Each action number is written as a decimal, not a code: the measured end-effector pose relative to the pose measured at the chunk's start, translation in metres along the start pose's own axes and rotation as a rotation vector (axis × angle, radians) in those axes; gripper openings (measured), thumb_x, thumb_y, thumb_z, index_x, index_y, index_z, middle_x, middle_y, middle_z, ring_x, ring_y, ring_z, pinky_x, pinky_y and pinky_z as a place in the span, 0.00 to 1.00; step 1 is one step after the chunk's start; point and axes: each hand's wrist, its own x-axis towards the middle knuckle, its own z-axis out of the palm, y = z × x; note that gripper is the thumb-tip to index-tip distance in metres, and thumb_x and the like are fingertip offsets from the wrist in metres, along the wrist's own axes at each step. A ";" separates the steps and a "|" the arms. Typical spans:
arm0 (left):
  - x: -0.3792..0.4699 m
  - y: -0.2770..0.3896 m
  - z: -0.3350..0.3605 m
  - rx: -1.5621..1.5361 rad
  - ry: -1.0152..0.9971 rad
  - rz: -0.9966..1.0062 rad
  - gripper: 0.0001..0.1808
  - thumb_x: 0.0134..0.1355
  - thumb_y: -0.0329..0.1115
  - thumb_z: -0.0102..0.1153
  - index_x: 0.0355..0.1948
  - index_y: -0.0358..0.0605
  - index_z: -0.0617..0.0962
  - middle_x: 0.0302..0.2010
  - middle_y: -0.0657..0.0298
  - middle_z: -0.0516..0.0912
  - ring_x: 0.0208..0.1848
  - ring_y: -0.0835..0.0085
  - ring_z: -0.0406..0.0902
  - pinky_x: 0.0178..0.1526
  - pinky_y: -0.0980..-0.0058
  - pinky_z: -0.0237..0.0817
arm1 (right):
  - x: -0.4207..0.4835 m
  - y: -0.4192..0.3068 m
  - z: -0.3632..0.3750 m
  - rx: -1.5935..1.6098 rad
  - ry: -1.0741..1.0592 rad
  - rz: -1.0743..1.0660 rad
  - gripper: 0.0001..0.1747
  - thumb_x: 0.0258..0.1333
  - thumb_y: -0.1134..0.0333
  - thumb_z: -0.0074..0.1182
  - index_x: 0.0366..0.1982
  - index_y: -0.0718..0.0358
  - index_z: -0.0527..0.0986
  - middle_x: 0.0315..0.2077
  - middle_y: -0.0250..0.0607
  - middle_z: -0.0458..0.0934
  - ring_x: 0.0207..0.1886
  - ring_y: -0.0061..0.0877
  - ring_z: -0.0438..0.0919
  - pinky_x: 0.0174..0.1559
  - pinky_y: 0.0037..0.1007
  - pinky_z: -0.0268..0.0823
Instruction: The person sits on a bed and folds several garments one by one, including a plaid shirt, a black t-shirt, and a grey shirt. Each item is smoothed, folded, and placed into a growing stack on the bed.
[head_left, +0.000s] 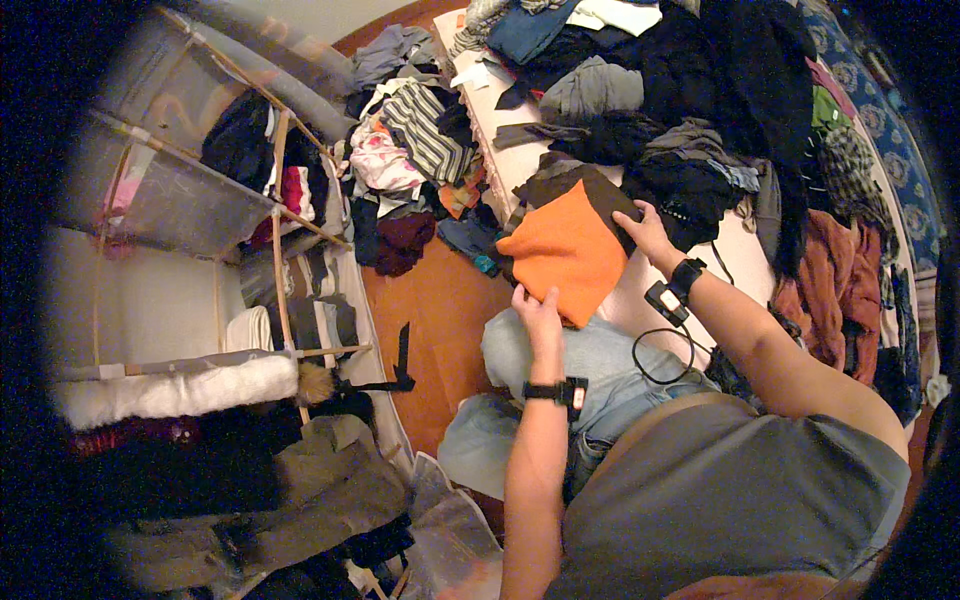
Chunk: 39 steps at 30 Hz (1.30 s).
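A bright orange cloth (574, 251) lies spread over a dark brown garment (611, 202), above my jeans-covered lap. My left hand (538, 315) pinches the near left edge of the orange cloth, thumb on top. At the right side, my right hand (649, 234) grips the edge of the brown garment between thumb and fingers. How far the brown garment reaches beneath the orange one is hidden. Each wrist wears a black strap with a small device; a thin black cable (637, 352) loops by the right forearm.
Dark clothes (600, 135) and a rust-coloured garment (825, 277) cover the pale mattress (697, 285). A clothes heap including a striped garment (427, 127) lies on the wooden floor (420, 322). At left stands a framed fabric wardrobe (281, 247) with folded items, including a white fluffy one (187, 390).
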 end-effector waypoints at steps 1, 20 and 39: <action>-0.015 0.007 0.000 0.044 -0.015 -0.048 0.38 0.56 0.25 0.59 0.62 0.31 0.50 0.49 0.50 0.75 0.46 0.61 0.77 0.50 0.69 0.68 | 0.005 0.002 0.000 -0.007 -0.061 0.006 0.41 0.46 0.53 0.66 0.55 0.72 0.65 0.48 0.55 0.74 0.50 0.39 0.75 0.53 0.33 0.67; -0.022 0.017 0.039 1.359 -0.385 0.110 0.48 0.59 0.44 0.56 0.68 0.34 0.43 0.68 0.33 0.43 0.69 0.39 0.45 0.70 0.55 0.41 | -0.012 -0.077 0.106 -1.011 -0.591 -0.929 0.35 0.49 0.36 0.50 0.58 0.41 0.71 0.66 0.41 0.56 0.72 0.45 0.42 0.65 0.65 0.31; -0.023 0.022 -0.059 0.346 -0.156 0.093 0.34 0.64 0.33 0.54 0.66 0.37 0.54 0.66 0.46 0.59 0.66 0.57 0.61 0.63 0.65 0.57 | 0.038 -0.109 -0.013 0.399 -1.130 0.352 0.23 0.52 0.53 0.59 0.43 0.62 0.77 0.39 0.37 0.81 0.37 0.25 0.79 0.45 0.28 0.70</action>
